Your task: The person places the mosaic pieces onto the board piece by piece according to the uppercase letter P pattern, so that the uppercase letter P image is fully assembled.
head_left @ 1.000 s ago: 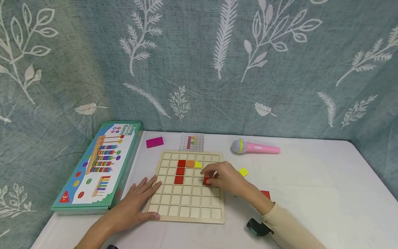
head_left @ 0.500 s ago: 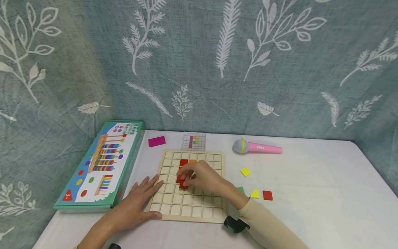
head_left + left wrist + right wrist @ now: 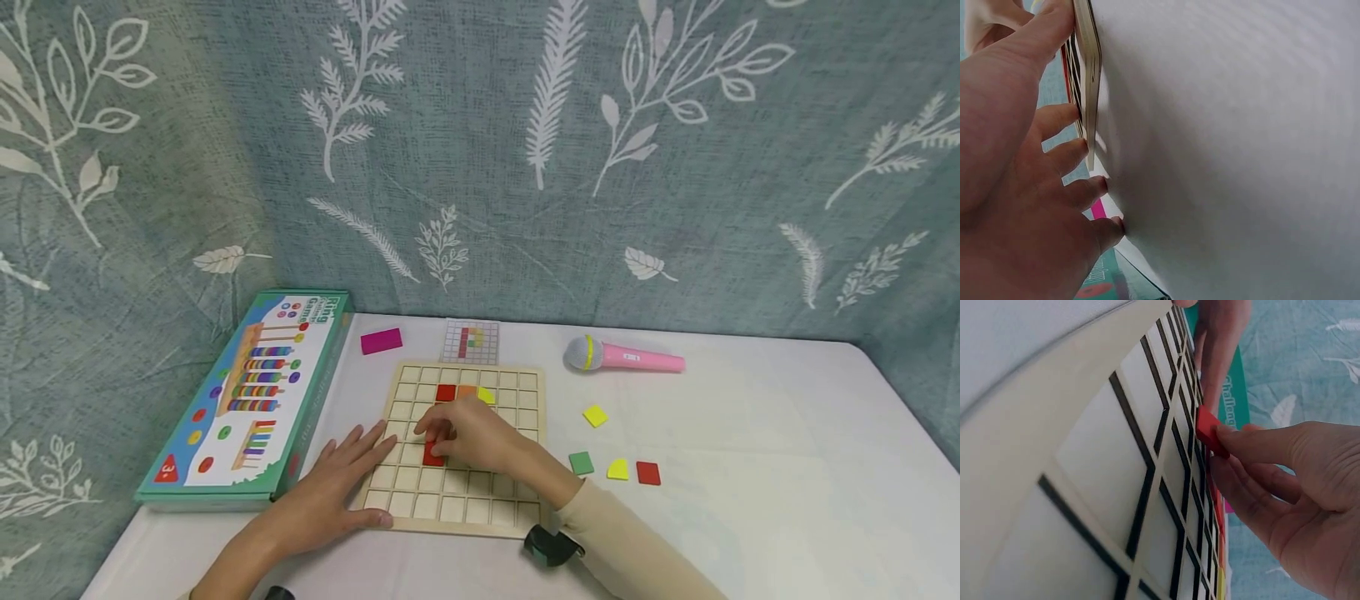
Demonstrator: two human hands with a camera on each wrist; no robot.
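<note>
My right hand (image 3: 476, 433) pinches a red square tile (image 3: 1209, 430) between thumb and fingers. In the right wrist view the tile is tilted, close over the wooden grid board (image 3: 1079, 447). Seen from the head, it overlaps the left-middle cells. On the board's upper part lie a red tile (image 3: 446, 392), an orange tile (image 3: 467, 391) and a yellow rounded tile (image 3: 486, 395); my right hand hides the cells just below them. My left hand (image 3: 330, 483) lies with spread fingers at the board's left edge, its thumb by the lower left corner.
Right of the board lie a yellow square tile (image 3: 595, 416), a green tile (image 3: 581, 463), a yellow rounded tile (image 3: 618, 470) and a red tile (image 3: 648, 473). Behind it are a pattern card (image 3: 487, 335), a magenta block (image 3: 382, 341) and a toy microphone (image 3: 637, 358). A game box (image 3: 300, 400) stands left.
My right hand has carried the red tile leftward across the board, from its right side to below the red tiles on the left. The left hand has stayed in place.
</note>
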